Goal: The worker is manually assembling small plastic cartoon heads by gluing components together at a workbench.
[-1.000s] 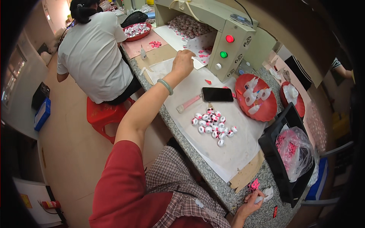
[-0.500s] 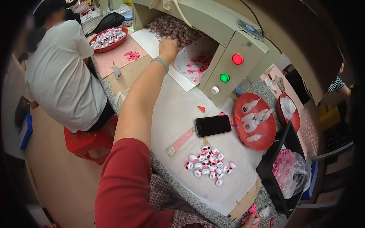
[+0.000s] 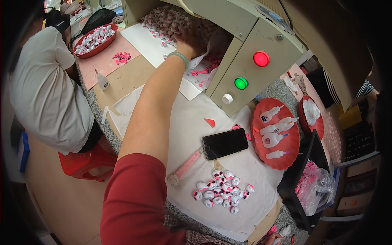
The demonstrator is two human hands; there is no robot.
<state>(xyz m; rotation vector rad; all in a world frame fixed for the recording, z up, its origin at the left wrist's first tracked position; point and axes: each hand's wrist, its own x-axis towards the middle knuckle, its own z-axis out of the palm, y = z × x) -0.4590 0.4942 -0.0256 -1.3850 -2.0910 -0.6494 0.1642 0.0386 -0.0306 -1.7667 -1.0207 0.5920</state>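
Note:
My left hand reaches into the open bay of a beige machine, at the front of a heap of round white beads with pink and black patches. Its thumb and fingers are apart, the tips partly lost in shade among the beads. A patterned sheet with small pink pieces lies beside my wrist, on a white board. At the lower edge, my right hand, mostly cut off, has its fingers closed on a small white thing. Pink pieces lie next to it.
On the white sheet are a smartphone, a pink strip and several white beads. A red dish holds glue bottles; a black tray holds bagged pink pieces. A co-worker sits at left, near a beaded red basin.
My left hand has moved deeper and to the right inside the bay. Some beads now lie loose on the board before the heap. The head view has shifted slightly.

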